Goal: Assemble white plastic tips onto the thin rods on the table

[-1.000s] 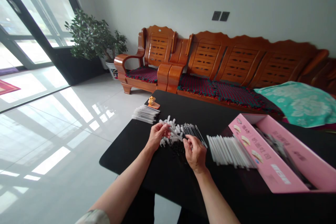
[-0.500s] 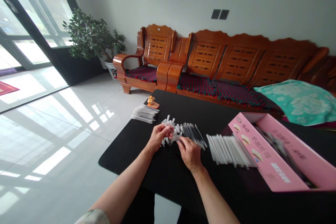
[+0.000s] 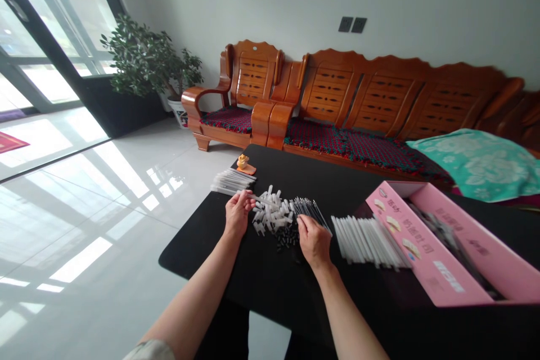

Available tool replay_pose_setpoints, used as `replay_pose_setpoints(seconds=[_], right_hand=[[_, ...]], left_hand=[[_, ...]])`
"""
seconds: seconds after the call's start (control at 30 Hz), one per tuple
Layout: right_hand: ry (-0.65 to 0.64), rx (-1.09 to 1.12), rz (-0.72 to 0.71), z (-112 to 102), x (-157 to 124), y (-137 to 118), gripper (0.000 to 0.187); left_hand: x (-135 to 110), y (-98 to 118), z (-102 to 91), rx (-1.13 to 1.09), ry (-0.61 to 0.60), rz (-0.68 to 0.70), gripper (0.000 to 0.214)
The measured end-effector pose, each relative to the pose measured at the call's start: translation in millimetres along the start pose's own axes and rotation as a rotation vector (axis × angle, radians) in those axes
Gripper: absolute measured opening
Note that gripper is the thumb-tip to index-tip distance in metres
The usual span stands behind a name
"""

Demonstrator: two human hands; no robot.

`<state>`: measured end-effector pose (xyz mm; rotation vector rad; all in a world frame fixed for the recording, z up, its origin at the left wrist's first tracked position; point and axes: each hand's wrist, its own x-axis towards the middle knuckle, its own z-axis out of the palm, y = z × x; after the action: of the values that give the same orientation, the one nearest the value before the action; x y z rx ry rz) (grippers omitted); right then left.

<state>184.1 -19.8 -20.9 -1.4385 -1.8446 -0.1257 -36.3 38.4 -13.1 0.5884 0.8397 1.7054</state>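
My left hand (image 3: 238, 212) is closed around a thin whitish pen barrel (image 3: 262, 200) that points to the right over a heap of short white pen caps (image 3: 272, 215). My right hand (image 3: 314, 241) has its fingers pinched together at the near left edge of a row of dark pen refills (image 3: 311, 211). Whatever lies between those fingertips is too small to make out. Small black plugs (image 3: 287, 237) are scattered between my hands. A row of white pen barrels (image 3: 367, 241) lies right of my right hand, and a stack of finished-looking whitish pens (image 3: 232, 180) lies beyond my left hand.
A pink cardboard box (image 3: 426, 247) stands on the black table (image 3: 261, 281) at the right, with dark items inside. A small orange figurine (image 3: 243, 163) sits at the far left corner. Behind the table is a wooden sofa (image 3: 333, 90).
My hands have moved apart from over the white caps. The left went left with the pen barrel; the right moved slightly right to the refills. The caps and black plugs show more fully.
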Motion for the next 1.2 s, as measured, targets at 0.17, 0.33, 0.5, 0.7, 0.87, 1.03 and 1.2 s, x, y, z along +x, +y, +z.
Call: replay_pose_setpoints(seconds=[0.17, 0.33, 0.5, 0.7, 0.87, 1.03, 1.2], right_hand=[[-0.034, -0.195, 0.133, 2, 25, 9, 0.031], [0.045, -0.203, 0.104, -2, 50, 10, 0.028], [-0.023, 0.185, 0.127, -13, 39, -16, 0.034], [-0.456, 0.788, 0.418, -19, 14, -48, 0.037], [-0.642, 1.222, 0.663, -16, 11, -55, 0.046], [-0.722, 1.541, 0.822, -11, 4, -56, 0.042], [-0.627, 1.361, 0.802, -7, -1, -60, 0.039]], left_hand=[[-8, -4, 5.0, 0.100, -0.177, -0.072, 0.036], [-16, -4, 10.2, 0.149, -0.322, -0.134, 0.037], [-23, -2, 13.9, 0.162, -0.445, -0.153, 0.032], [-30, 1, 16.6, 0.206, -0.584, -0.215, 0.028], [-32, 0, 17.5, 0.172, -0.615, -0.284, 0.029], [-32, 1, 17.0, 0.159, -0.627, -0.303, 0.040], [-31, -4, 16.8, 0.275, -0.587, -0.223, 0.040]])
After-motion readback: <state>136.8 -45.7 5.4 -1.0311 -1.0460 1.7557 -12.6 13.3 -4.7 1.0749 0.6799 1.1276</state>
